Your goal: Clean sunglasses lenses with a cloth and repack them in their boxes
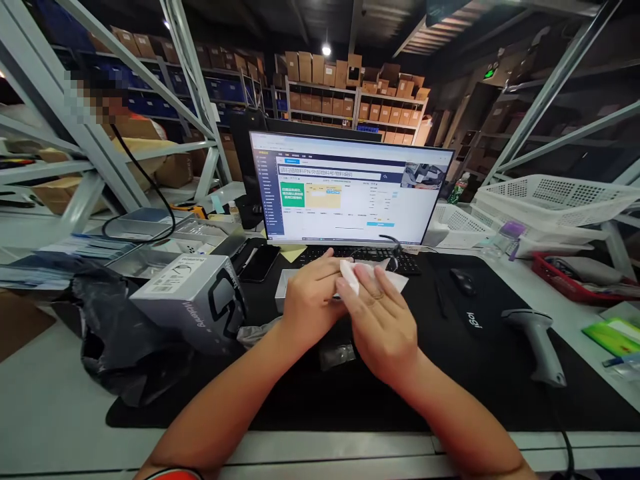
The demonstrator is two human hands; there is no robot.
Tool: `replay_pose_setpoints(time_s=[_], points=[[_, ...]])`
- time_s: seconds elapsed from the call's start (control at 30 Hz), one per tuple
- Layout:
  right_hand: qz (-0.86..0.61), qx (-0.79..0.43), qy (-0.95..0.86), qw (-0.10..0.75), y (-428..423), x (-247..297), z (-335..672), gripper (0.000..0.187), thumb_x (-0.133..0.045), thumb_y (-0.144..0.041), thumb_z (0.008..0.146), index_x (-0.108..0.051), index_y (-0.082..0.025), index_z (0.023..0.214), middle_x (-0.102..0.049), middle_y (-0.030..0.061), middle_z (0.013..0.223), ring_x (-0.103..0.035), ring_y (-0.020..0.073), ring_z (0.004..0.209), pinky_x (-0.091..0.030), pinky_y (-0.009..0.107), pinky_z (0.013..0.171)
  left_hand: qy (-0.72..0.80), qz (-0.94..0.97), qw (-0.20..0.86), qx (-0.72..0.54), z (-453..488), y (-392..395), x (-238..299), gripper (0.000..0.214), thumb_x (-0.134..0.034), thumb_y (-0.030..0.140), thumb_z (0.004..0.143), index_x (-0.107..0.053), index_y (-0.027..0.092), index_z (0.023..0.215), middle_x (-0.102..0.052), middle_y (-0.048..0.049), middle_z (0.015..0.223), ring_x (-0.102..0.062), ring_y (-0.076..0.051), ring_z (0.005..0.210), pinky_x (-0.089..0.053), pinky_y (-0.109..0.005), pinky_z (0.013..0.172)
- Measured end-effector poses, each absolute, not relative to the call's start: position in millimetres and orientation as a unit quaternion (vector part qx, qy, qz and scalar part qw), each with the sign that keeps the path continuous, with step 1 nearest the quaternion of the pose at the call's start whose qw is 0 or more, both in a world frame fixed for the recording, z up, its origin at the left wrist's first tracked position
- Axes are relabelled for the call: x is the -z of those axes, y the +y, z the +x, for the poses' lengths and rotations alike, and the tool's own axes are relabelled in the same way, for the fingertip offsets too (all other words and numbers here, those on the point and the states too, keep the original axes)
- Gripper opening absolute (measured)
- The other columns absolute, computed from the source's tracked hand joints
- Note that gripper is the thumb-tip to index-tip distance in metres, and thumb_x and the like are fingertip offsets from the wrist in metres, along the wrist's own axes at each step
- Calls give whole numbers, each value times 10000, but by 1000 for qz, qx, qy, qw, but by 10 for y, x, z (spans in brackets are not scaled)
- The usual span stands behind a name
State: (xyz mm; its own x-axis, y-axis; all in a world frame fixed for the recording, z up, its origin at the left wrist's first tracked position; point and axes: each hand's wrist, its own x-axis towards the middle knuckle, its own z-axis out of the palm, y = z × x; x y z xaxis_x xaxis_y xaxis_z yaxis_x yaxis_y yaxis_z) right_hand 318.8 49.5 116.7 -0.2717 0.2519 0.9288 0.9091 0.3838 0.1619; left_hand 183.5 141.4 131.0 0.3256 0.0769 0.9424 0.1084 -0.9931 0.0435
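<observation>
Over the black desk mat, my left hand (313, 290) is closed with its fingers curled inward; what they grip is mostly hidden. My right hand (385, 330) presses a white cloth or tissue (397, 279) against the left hand's fingers. Past the fingertips a thin, dark, curved piece (394, 253) sticks up; I cannot tell what it belongs to. Just behind my left hand shows the edge of a small white box (281, 288). Below the hands lies a small clear plastic packet (337, 357).
A grey product box (193, 300) and a black plastic bag (120, 333) stand left. Ahead are a monitor (350, 193), a keyboard (413, 265) and a phone (260, 263). Right lie a mouse (463, 281), a barcode scanner (537, 340) and white baskets (550, 200). Another person (115, 110) is far left.
</observation>
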Motion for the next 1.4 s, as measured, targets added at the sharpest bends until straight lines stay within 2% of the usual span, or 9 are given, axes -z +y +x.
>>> replay_pose_setpoints(time_s=[0.17,0.27,0.33,0.53,0.67,0.8,1.0,1.3,1.4], points=[[-486,300,-634,522,523,-1262,3475,448,-510,-91,985,-636,-263,1379,-737,41,1262,-653,237,1254,-495,441,1144,-62,-817,19,573,1874,1443,-1274,73,-777,180,817,-714,179,855,-807,-62,953,-773,-212,926,-580,-452,1053],[-584,148,-519,607,479,-1371,3924,279,-605,-287,974,-752,-242,1206,-789,63,1125,-732,271,1111,-626,392,907,-43,-817,13,575,1915,1428,-1246,121,-789,168,812,-708,178,901,-806,-61,961,-773,-210,940,-569,-476,1067],[-599,11,-473,646,423,-1413,4195,330,-650,-388,934,-756,-212,1192,-798,89,1068,-761,268,983,-640,351,732,-35,-811,12,584,1924,1404,-1240,145,-804,178,809,-705,172,915,-803,-74,970,-770,-215,958,-547,-504,1092],[-602,-260,-496,569,329,-1419,4388,343,-821,-397,759,-794,-156,1001,-786,87,821,-691,179,633,-487,229,473,-31,-789,34,613,1872,1340,-1277,247,-845,286,795,-709,180,972,-799,-82,980,-770,-235,963,-525,-549,1108],[-470,-352,-449,674,468,-1382,4062,329,-899,-394,681,-776,-201,918,-765,28,749,-661,134,589,-502,220,515,-29,-799,66,597,1850,1308,-1296,285,-829,370,811,-706,173,976,-799,-81,957,-771,-241,967,-525,-537,1113],[-364,-394,-364,761,623,-1329,3674,371,-947,-364,592,-757,-237,884,-787,19,831,-708,170,672,-583,288,624,-58,-809,80,580,1868,1305,-1271,238,-789,356,852,-708,161,961,-796,-93,963,-767,-233,965,-555,-488,1084],[-319,-530,-360,698,620,-1285,3384,371,-973,-303,545,-768,-243,848,-772,-13,763,-685,149,618,-594,277,587,-57,-820,73,565,1889,1319,-1238,205,-694,338,922,-701,147,851,-786,-114,912,-763,-217,878,-603,-431,1018],[-357,-388,-431,733,596,-1374,3644,326,-822,-468,703,-742,-245,927,-783,56,949,-725,211,784,-627,342,709,-58,-831,76,548,1983,1270,-1169,131,-761,262,858,-713,148,903,-797,-84,914,-772,-201,894,-587,-403,1040],[-365,-430,-449,693,560,-1372,3595,295,-862,-426,693,-747,-238,890,-780,46,880,-728,218,740,-621,361,676,-60,-824,83,558,1951,1259,-1167,144,-749,276,869,-705,139,877,-792,-110,925,-771,-218,878,-593,-415,1028]])
